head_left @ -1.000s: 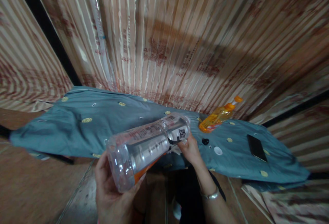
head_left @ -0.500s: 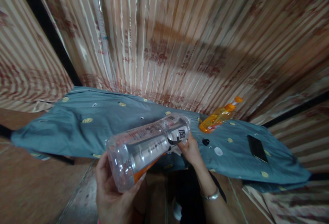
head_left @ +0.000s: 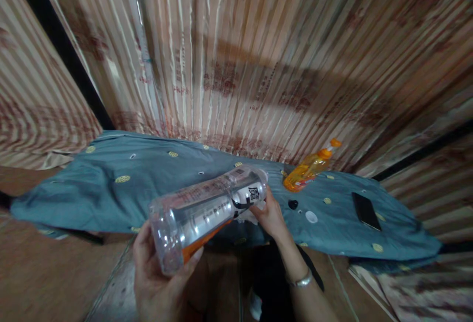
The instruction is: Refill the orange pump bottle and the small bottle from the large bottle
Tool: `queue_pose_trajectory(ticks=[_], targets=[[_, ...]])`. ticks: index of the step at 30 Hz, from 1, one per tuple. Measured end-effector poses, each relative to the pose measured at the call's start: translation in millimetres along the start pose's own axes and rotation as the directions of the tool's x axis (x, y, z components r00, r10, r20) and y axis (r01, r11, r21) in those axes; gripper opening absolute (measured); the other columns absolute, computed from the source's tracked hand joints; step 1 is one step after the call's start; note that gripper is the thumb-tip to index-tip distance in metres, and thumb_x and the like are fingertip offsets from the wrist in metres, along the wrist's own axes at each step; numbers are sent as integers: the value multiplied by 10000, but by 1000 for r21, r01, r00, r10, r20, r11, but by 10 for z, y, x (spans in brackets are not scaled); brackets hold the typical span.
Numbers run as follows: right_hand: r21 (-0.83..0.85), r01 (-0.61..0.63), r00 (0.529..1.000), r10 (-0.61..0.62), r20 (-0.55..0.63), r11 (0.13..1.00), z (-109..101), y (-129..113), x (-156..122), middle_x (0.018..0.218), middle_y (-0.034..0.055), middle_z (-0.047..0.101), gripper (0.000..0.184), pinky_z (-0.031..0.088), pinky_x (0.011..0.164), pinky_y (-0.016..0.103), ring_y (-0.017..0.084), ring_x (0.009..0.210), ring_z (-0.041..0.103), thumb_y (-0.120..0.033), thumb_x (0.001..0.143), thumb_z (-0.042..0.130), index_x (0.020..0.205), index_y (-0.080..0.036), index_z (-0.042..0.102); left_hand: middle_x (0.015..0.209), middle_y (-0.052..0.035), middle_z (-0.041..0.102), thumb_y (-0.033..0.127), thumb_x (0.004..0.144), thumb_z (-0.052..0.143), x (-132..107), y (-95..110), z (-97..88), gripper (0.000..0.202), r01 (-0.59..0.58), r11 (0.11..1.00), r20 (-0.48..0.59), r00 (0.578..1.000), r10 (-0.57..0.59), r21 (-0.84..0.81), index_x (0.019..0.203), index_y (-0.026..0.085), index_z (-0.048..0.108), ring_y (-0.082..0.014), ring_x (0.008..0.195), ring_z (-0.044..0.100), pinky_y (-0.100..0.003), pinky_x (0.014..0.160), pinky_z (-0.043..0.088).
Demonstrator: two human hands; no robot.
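Observation:
A large clear plastic bottle with a silver, black and orange label lies tilted across the middle of the view, its near-left end lower. My left hand is closed around the lower left end, thumb along the orange edge of the label. At the upper right end, my right hand grips the bottle from below and behind; part of its fingers is hidden. Something crumpled and whitish shows just under the bottle beside that hand. I cannot make out what it is.
A blue-green cloth covers a narrow table. On it stand an orange pump bottle, a small black object, a white disc and a dark phone. Behind hangs a striped curtain, with black poles at the sides.
The view has shifted slightly, so most things sit a little further left. Both hands keep their hold on the plastic bottle, which has hardly turned.

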State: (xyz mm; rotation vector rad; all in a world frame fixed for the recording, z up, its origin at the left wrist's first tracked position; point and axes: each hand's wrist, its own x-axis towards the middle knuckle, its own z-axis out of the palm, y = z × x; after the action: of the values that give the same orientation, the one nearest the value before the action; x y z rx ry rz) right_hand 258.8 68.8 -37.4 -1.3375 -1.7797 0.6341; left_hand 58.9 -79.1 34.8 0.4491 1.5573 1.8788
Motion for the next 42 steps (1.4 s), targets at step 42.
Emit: queue_pose_trajectory(ticks=[42], targets=[[-43, -76, 997, 75, -14, 996, 34, -20, 16, 1194, 130, 761, 775, 571, 913, 441, 325, 1051, 741, -422, 822, 681, 1497, -173, 392, 1263, -112, 691, 282, 468, 970, 376, -122, 0, 1069, 50, 969, 223, 975, 5, -243, 1422, 232, 490, -278, 1102, 698, -429, 1000, 554]])
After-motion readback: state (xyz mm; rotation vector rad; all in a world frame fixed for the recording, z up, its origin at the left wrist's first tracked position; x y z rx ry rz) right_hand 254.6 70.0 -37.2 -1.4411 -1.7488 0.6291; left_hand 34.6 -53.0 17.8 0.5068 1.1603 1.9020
